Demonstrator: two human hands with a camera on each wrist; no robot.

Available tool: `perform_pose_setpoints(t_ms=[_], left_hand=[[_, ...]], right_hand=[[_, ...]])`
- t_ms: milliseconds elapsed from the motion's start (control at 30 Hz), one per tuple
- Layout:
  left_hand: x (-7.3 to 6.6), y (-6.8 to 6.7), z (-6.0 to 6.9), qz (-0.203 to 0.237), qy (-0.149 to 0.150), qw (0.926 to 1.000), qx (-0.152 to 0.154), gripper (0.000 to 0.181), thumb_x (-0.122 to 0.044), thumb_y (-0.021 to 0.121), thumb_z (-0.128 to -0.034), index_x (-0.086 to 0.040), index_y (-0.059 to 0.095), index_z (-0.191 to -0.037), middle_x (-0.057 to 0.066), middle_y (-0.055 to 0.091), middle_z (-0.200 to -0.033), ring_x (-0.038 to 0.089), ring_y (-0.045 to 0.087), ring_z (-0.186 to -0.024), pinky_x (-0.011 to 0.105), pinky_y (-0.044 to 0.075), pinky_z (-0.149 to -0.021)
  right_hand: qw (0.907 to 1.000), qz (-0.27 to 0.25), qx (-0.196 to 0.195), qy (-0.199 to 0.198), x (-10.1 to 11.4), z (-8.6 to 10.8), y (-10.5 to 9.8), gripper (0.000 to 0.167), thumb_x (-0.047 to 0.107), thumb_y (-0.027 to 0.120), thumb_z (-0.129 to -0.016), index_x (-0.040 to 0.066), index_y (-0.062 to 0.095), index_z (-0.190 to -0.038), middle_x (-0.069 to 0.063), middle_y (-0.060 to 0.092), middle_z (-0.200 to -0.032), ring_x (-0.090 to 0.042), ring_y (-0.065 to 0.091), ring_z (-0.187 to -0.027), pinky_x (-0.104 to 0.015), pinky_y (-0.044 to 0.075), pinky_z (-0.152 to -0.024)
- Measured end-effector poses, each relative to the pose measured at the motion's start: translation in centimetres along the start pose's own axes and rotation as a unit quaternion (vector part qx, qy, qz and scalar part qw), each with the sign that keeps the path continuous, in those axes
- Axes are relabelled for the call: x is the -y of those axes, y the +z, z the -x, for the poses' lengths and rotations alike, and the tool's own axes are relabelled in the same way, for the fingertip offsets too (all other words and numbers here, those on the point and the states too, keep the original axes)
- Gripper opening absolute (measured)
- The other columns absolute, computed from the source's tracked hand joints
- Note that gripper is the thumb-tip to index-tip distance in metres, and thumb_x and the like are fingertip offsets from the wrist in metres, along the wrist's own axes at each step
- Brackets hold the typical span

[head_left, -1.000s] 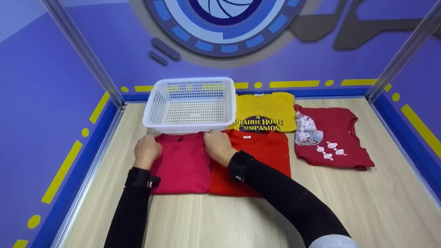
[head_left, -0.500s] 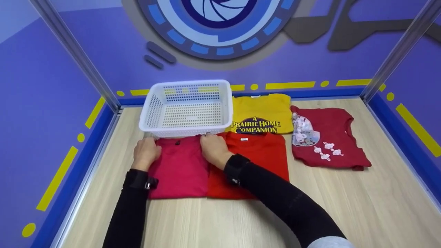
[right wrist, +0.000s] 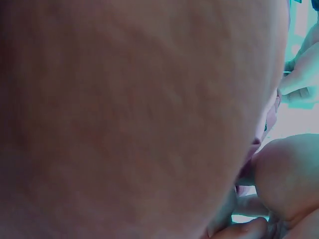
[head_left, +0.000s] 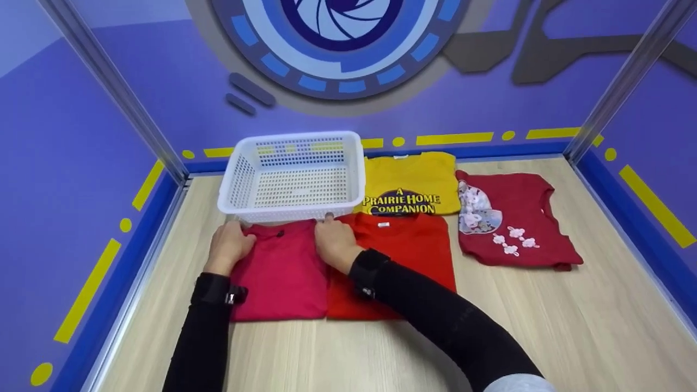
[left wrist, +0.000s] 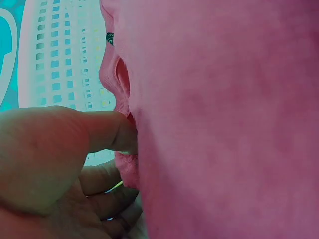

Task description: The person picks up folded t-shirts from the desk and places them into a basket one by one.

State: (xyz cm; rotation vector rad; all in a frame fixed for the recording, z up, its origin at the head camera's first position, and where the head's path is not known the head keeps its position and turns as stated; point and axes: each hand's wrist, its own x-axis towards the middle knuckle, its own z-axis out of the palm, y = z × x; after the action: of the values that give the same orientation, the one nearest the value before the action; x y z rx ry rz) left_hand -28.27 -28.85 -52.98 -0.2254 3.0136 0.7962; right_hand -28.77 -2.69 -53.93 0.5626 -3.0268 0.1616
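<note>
A folded crimson-pink T-shirt [head_left: 282, 277] lies flat on the table, its neckline toward the white basket. At its upper left corner my left hand [head_left: 228, 246] pinches the cloth; in the left wrist view the thumb [left wrist: 107, 130] presses on the shirt's edge [left wrist: 122, 172], with the other fingers below. My right hand [head_left: 335, 242] grips the upper right corner, where its fingers are partly hidden. Under my right forearm lies a folded orange-red T-shirt [head_left: 414, 245], side by side with the pink one. The right wrist view is mostly filled by blurred skin or cloth.
A white perforated basket [head_left: 291, 212] stands just beyond the pink shirt. Right of it lies a folded yellow T-shirt [head_left: 408, 174] with printed lettering. Farther right is a dark red shirt [head_left: 514, 218] with white appliqués. Blue-purple panels [head_left: 60, 136] wall the table's back and sides.
The head view has tilted a little, so everything sits slightly lower in it. Both hands stay at the pink T-shirt's upper corners, and the shirts keep their places.
</note>
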Motion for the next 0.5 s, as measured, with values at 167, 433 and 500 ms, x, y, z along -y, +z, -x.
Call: perform_pose_setpoints(t_ms=[167,433,500], left_hand=[[-0.2,-0.5,0.3,0.004,-0.001,1.0000,0.007,0.044,-0.020,0.065,-0.0980,0.011,0.069,-0.130,0.039,0.069,-0.134,0.055,0.067,-0.125,0.063,0.053,-0.106],[-0.5,-2.7,1.0,0.039,0.024,0.9987,0.022,0.032,-0.019,0.067,-0.0979,0.000,0.072,-0.123,0.027,0.073,-0.125,0.044,0.067,-0.116,0.052,0.054,-0.097],[-0.6,-3.4,1.3,0.046,0.041,0.9976,0.032,0.025,-0.018,0.068,-0.0969,-0.003,0.072,-0.117,0.021,0.073,-0.114,0.037,0.066,-0.106,0.044,0.052,-0.089]], right_hand=[[0.9995,-0.014,-0.025,-0.013,0.2,-0.3,0.0,0.019,0.016,0.069,-0.102,0.005,0.078,-0.114,-0.015,0.076,-0.112,-0.036,0.080,-0.099,-0.050,0.068,-0.085],[0.9975,-0.060,-0.022,-0.030,0.8,1.3,-1.8,0.019,0.017,0.070,-0.101,0.005,0.077,-0.113,-0.015,0.070,-0.113,-0.037,0.079,-0.095,-0.048,0.068,-0.080],[0.9964,-0.071,-0.030,-0.034,0.5,1.8,-2.6,0.019,0.018,0.071,-0.101,0.006,0.076,-0.115,-0.015,0.072,-0.111,-0.037,0.079,-0.096,-0.049,0.068,-0.081]])
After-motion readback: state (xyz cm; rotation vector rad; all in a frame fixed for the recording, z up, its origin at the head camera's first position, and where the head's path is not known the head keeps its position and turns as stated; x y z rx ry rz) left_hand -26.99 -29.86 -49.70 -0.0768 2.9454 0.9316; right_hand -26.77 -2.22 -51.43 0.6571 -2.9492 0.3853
